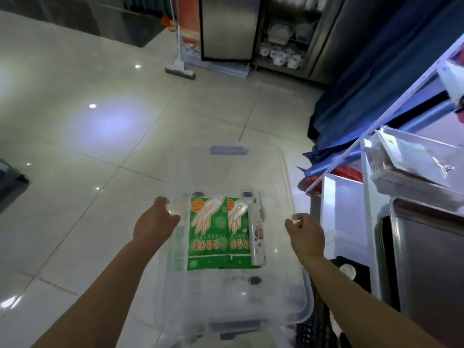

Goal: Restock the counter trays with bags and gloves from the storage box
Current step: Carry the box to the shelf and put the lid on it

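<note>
Beside the counter's (pixel 341 209) left edge, over the tiled floor (pixel 100 146), we are holding the clear storage box (pixel 288 177) by its two long rims. Our left hand (pixel 155 222) is curling over the left rim and our right hand (pixel 305 231) is pinching the right rim, so both hands are closed on the box. We cannot tell whether the box is resting on the floor or hanging lifted.

Two green glove packets (pixel 207 232) are lying flat, side by side, on the box bottom. A roll of bags (pixel 256 237) is lying along the right-hand packet, near the right wall. A metal tray (pixel 431 247) and a white basket (pixel 406 172) are sitting on the counter to our right.

We are judging the load as light: a thin plastic box with little stock in it. The walls will probably flex, and the smooth rims may slip, so a symmetric grip at mid-length is keeping it level. The packets are soft and slick; we are advising a flat pinch at one short edge. The roll is stiffer and may roll; grasp it around its middle.
</note>
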The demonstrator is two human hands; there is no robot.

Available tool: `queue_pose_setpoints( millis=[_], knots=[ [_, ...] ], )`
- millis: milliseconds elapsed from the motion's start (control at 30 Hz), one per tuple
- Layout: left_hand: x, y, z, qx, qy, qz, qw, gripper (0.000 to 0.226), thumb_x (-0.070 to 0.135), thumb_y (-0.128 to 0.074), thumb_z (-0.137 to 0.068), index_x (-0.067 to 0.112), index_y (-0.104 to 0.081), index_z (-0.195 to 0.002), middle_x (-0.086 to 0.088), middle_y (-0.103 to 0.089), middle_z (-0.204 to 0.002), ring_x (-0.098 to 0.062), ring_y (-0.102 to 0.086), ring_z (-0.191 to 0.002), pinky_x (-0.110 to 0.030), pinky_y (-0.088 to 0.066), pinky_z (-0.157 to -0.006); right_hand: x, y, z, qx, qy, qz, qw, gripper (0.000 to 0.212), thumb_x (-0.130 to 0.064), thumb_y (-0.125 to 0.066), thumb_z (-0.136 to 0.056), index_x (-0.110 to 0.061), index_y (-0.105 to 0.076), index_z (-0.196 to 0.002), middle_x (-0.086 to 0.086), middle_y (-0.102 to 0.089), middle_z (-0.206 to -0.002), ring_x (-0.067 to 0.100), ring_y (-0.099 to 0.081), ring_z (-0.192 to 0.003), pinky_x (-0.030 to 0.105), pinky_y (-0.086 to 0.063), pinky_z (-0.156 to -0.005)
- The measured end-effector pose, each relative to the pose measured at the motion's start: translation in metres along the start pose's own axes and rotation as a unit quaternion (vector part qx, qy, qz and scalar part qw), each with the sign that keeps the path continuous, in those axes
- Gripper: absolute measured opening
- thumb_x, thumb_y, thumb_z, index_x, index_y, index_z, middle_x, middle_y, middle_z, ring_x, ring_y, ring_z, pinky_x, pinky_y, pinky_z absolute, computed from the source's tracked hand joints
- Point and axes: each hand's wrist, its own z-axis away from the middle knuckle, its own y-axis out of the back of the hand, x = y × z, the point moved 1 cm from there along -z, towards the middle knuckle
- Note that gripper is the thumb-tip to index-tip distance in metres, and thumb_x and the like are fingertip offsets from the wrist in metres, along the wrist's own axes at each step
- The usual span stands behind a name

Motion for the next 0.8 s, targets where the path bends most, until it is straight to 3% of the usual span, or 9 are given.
queue_pose_setpoints(
  millis=[133,300,433,533,700,800],
  knots=[
    [0.059,-0.027,-0.076,-0.029,-0.034,-0.034,0.998,0.051,0.024,-0.063,-0.078,0.011,-0.044,-0.123,-0.014,-0.068,-0.096,-0.029,-0.062,-0.082,-0.033,-0.044,-0.072,0.009,-0.005,-0.087,0.006,-0.036,-0.021,0.999,0.021,-0.026,-0.059,-0.089,-0.010,-0.060,-0.103,-0.001,-0.058,-0.074,0.015,-0.056,-0.070,0.025,-0.043,-0.068],
    [0.130,-0.067,-0.164,-0.078,-0.021,-0.076,0.994,0.048,0.024,-0.063,-0.076,0.013,-0.044,-0.119,-0.006,-0.064,-0.082,-0.021,-0.059,-0.067,-0.031,-0.043,-0.066,0.025,-0.017,-0.196,-0.018,-0.082,0.006,0.996,0.024,-0.032,-0.056,-0.089,-0.015,-0.058,-0.106,-0.004,-0.058,-0.078,0.012,-0.056,-0.070,0.023,-0.044,-0.066],
    [0.168,-0.107,-0.231,-0.138,-0.012,-0.097,0.986,0.049,0.026,-0.062,-0.074,0.015,-0.043,-0.118,0.001,-0.063,-0.075,-0.019,-0.059,-0.067,-0.030,-0.042,-0.064,0.043,-0.033,-0.266,-0.057,-0.117,0.047,0.990,0.029,-0.033,-0.054,-0.090,-0.015,-0.056,-0.113,0.000,-0.063,-0.084,0.014,-0.058,-0.071,0.022,-0.042,-0.064],
    [0.181,-0.144,-0.280,-0.180,-0.005,-0.115,0.977,0.043,0.026,-0.062,-0.074,0.014,-0.045,-0.112,0.001,-0.062,-0.076,-0.019,-0.059,-0.066,-0.029,-0.039,-0.062,0.062,-0.057,-0.311,-0.075,-0.154,0.063,0.983,0.030,-0.032,-0.054,-0.090,-0.017,-0.053,-0.117,0.000,-0.062,-0.084,0.014,-0.059,-0.069,0.021,-0.044,-0.059],
    [0.181,-0.226,-0.359,-0.248,-0.008,-0.140,0.959,0.031,0.024,-0.063,-0.076,0.010,-0.046,-0.098,-0.007,-0.063,-0.085,-0.024,-0.064,-0.069,-0.031,-0.044,-0.061,0.108,-0.118,-0.368,-0.086,-0.235,0.070,0.966,0.030,-0.030,-0.055,-0.092,-0.018,-0.051,-0.119,0.001,-0.062,-0.085,0.016,-0.058,-0.069,0.026,-0.048,-0.067],
    [0.171,-0.285,-0.409,-0.288,-0.019,-0.165,0.943,0.028,0.024,-0.061,-0.078,0.009,-0.047,-0.098,-0.009,-0.064,-0.087,-0.026,-0.063,-0.076,-0.033,-0.043,-0.065,0.145,-0.163,-0.400,-0.078,-0.277,0.075,0.955,0.032,-0.031,-0.055,-0.092,-0.018,-0.050,-0.121,0.006,-0.067,-0.100,0.018,-0.057,-0.075,0.026,-0.045,-0.071]
  ],
)
